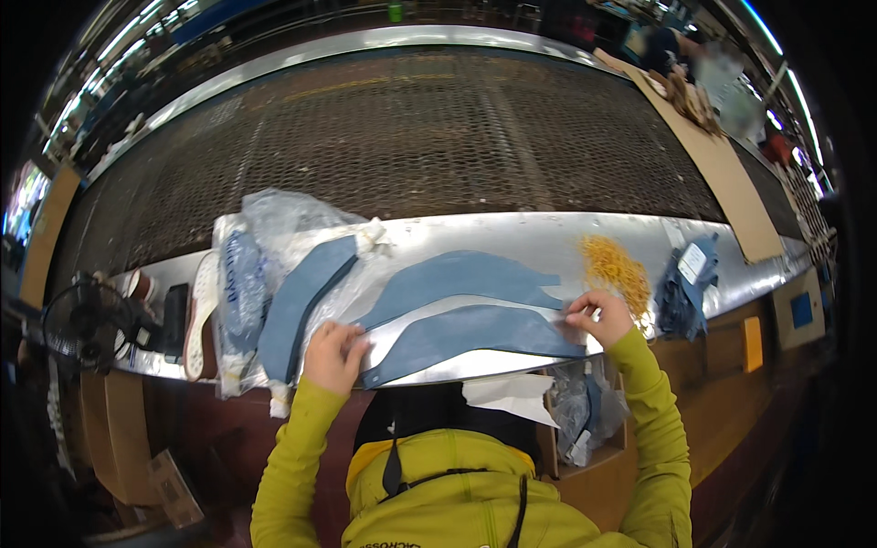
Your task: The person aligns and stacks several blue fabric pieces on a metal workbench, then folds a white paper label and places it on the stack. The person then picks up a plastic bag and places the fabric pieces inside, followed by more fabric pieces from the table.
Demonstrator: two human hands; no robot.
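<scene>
Two curved blue-grey cut pieces of sheet material lie on the metal table in front of me, the far piece (466, 275) arching above the near piece (470, 338). My left hand (335, 356) has its fingers curled together at the left end of the far piece. At the right end, the thumb and forefinger of my right hand (600, 317) pinch together on the far piece's tip. A stack of similar blue-grey pieces (301, 297) rests left of these, on clear plastic.
Clear plastic bags (242, 274), a shoe sole (201, 306) and a small fan (84, 320) stand leftward. Yellow rubber bands (614, 272) and a bundled blue stack (685, 290) lie rightward. Beyond is a wide mesh surface (393, 137). A box of bagged pieces (589, 411) sits below the edge.
</scene>
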